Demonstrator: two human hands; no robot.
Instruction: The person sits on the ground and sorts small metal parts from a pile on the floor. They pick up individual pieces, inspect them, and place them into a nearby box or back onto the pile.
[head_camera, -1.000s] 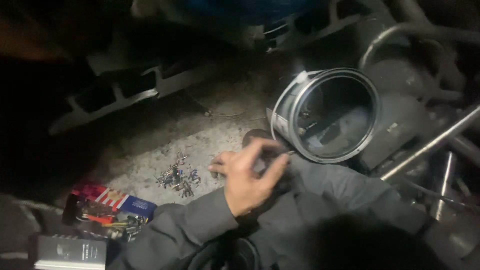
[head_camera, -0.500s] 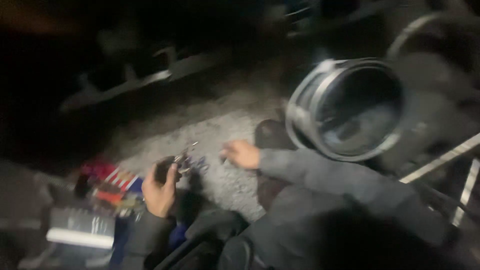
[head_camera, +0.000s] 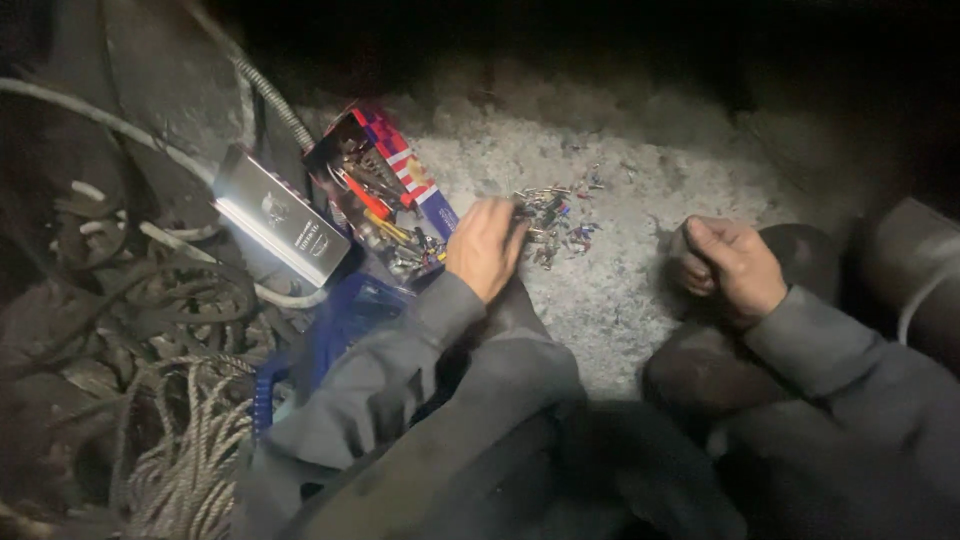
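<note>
Darkness is seen around a lit patch of grey gritty floor, viewed from the head camera. Left hand is laid palm down at the edge of a scatter of small connectors, metal with red and blue sleeves, spread on the floor; fingertips are touching the near pieces, fingers loosely curled, and whether any piece is pinched in the grip cannot be told. Right hand is held well apart to the right, curled into a loose fist and resting on a dark rounded knee or boot; thumb is pressed against the fingers, and nothing can be made out inside that grip. Both arms are covered by grey sleeves. Just beside the left hand, to its left, an open tray of mixed terminals is noted, with red, yellow and blue parts and a red-and-blue striped edge. A flat rectangular work light is lying tilted against the tray, its face glowing white. A blue object is partly hidden below it. Coiled rope and grey cables are piled at far left
</note>
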